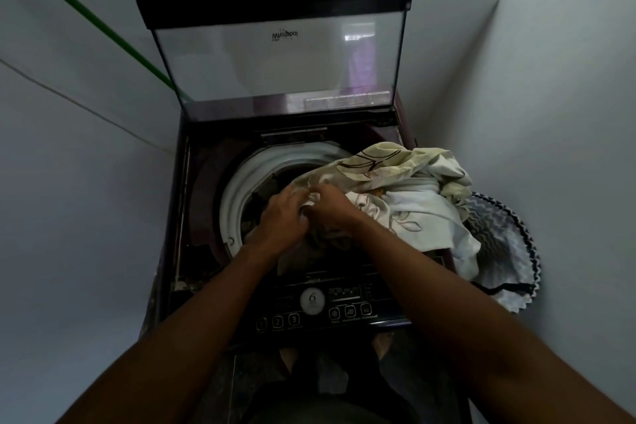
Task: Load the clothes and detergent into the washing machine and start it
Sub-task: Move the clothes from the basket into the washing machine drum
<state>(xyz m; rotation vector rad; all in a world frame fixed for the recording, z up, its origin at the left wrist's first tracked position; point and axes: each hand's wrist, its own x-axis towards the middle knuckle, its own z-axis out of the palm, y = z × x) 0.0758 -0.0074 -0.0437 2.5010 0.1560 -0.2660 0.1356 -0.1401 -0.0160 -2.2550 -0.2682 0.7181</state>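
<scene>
With the lid [275, 55] of the washing machine [206, 182] flipped up, we've got both hands down at the drum opening [237, 189]. Our left hand [282, 217] and right hand [330, 208] sit side by side, fingers curled tight into the cream leaf-print clothes [395, 182]. Most of that bundle is heaped over the tub's right edge, spilling toward the zigzag-trimmed laundry basket [506, 251] beside the machine. No detergent in our view.
</scene>
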